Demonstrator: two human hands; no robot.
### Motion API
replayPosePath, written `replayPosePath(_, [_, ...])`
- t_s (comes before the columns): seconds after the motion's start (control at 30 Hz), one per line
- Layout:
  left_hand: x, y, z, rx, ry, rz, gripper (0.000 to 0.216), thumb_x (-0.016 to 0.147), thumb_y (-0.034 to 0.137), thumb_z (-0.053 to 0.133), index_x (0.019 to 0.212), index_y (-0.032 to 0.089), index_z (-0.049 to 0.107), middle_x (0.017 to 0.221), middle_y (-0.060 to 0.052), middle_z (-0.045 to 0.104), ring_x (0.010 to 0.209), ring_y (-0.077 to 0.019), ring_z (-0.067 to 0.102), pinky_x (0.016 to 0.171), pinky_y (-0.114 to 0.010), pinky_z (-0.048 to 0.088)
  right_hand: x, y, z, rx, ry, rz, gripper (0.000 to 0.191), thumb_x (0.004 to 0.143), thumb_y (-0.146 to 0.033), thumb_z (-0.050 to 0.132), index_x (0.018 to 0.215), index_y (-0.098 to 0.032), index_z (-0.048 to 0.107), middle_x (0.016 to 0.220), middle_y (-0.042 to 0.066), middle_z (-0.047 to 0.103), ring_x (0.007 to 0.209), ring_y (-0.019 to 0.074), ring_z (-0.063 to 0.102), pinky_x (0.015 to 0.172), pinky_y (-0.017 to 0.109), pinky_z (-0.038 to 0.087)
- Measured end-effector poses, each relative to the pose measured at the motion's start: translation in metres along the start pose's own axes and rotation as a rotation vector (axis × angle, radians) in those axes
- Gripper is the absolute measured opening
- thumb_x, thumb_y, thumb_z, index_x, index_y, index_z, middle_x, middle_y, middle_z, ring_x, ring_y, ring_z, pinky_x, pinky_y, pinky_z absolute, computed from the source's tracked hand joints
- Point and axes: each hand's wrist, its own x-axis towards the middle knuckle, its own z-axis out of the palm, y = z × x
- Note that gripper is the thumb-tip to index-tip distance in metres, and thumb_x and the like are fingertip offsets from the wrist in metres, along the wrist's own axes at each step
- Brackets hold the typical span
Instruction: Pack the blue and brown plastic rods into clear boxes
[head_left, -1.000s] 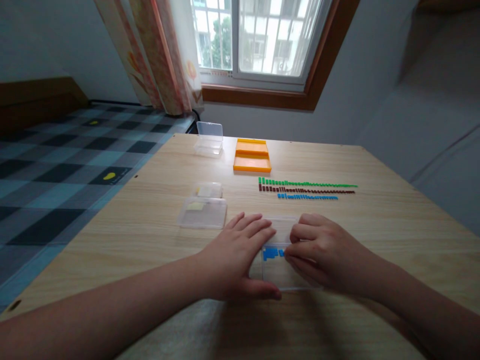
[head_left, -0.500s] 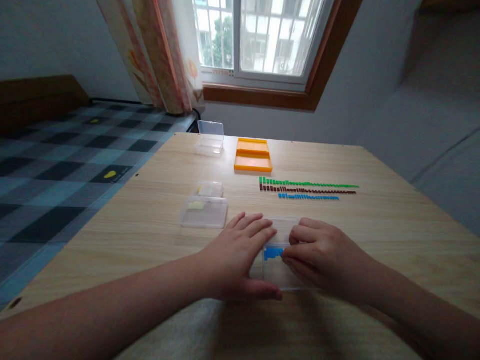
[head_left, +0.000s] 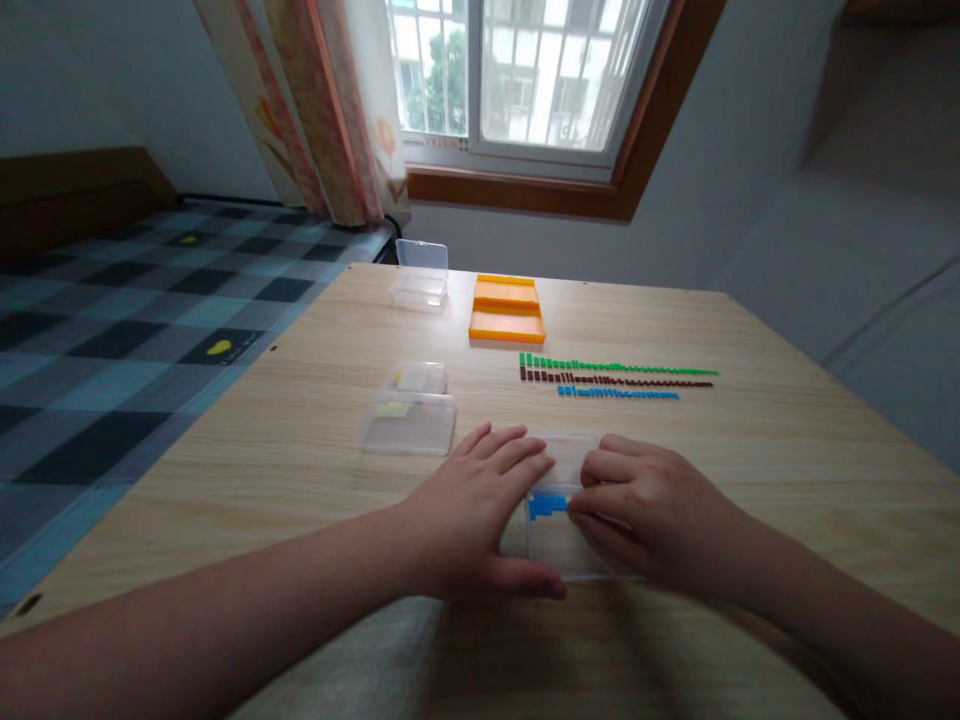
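Little moved since earlier frames: both hands keep place at box. Head view: left hand flat, fingers spread, bracing clear box on bench, near edge. Right hand curled, fingertips on blue pieces inside; actual pinch hidden. Judged step: setting pieces in box. Blue row lies well beyond; tiny pieces call for fine fingertip work.

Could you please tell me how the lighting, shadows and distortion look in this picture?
Head view: the window is far brighter than the rest. Head view: soft shadow lies on the table nearer the camera than the left hand and right hand. Head view: wide-angle stretch at the edges; coloured rows too small to resolve.
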Motion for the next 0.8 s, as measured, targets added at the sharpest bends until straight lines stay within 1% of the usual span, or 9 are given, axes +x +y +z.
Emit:
replayPosePath(0.17, [0.000,0.000,-0.001,0.020,-0.012,-0.003,0.100,0.080,0.081,0.066,0.151,0.013,0.049,0.161,-0.020,0.044,0.152,-0.0423,0.033,0.126,-0.062,0.017,0.001,0.001,0.001,-0.013,-0.011,0.004,0.029,0.096,-0.016,0.053,0.071,-0.019,0.067,0.075,0.004,0.060,0.073,0.0185,0.046,0.066,0.035,0.031])
replayPosePath(0.4, [0.000,0.000,-0.002,0.029,-0.015,0.003,0.097,0.081,0.079,0.066,0.151,0.014,0.048,0.160,-0.020,0.044,0.152,-0.0424,0.034,0.125,-0.064,0.018,0.001,-0.001,-0.002,-0.001,0.024,-0.007,0.027,0.095,-0.015,0.055,0.073,-0.019,0.070,0.074,0.004,0.062,0.072,0.0189,0.047,0.065,0.035,0.032])
replayPosePath(0.5, [0.000,0.000,-0.001,0.039,-0.015,0.001,0.099,0.079,0.079,0.070,0.151,0.014,0.048,0.160,-0.020,0.044,0.151,-0.0426,0.034,0.125,-0.064,0.019,0.001,0.001,-0.008,0.056,0.141,-0.045,0.021,0.095,-0.015,0.057,0.083,-0.019,0.073,0.074,0.004,0.063,0.072,0.0193,0.049,0.065,0.034,0.035])
replayPosePath(0.6, [0.000,0.001,-0.002,0.038,-0.025,-0.006,0.104,0.074,0.077,0.077,0.151,0.013,0.049,0.160,-0.020,0.044,0.152,-0.0429,0.034,0.126,-0.063,0.018,0.000,0.013,-0.013,0.092,0.363,-0.046,0.012,0.094,-0.014,0.063,0.088,-0.018,0.073,0.077,0.004,0.066,0.073,0.0188,0.054,0.069,0.034,0.041])
replayPosePath(0.7, [0.000,0.001,-0.004,0.030,-0.038,-0.020,0.104,0.074,0.077,0.077,0.151,0.013,0.049,0.161,-0.020,0.044,0.152,-0.0431,0.033,0.126,-0.063,0.018,-0.001,0.037,-0.011,0.033,0.584,0.046,0.008,0.092,-0.014,0.067,0.091,-0.018,0.073,0.082,0.005,0.069,0.078,0.0199,0.060,0.075,0.037,0.047])
replayPosePath(0.73, [0.000,0.001,-0.004,0.030,-0.042,-0.023,0.103,0.075,0.077,0.077,0.151,0.014,0.049,0.161,-0.020,0.043,0.152,-0.0430,0.033,0.126,-0.064,0.018,-0.001,0.046,-0.008,-0.001,0.621,0.092,0.009,0.093,-0.015,0.067,0.093,-0.018,0.075,0.084,0.006,0.069,0.081,0.0212,0.061,0.077,0.038,0.048])
replayPosePath(0.8, [0.000,0.001,-0.005,0.030,-0.043,-0.025,0.103,0.075,0.078,0.075,0.152,0.015,0.048,0.162,-0.019,0.043,0.152,-0.0429,0.033,0.126,-0.064,0.018,0.000,0.063,0.000,-0.066,0.636,0.171,0.015,0.095,-0.019,0.064,0.100,-0.020,0.078,0.093,0.009,0.071,0.090,0.0250,0.063,0.083,0.043,0.050])
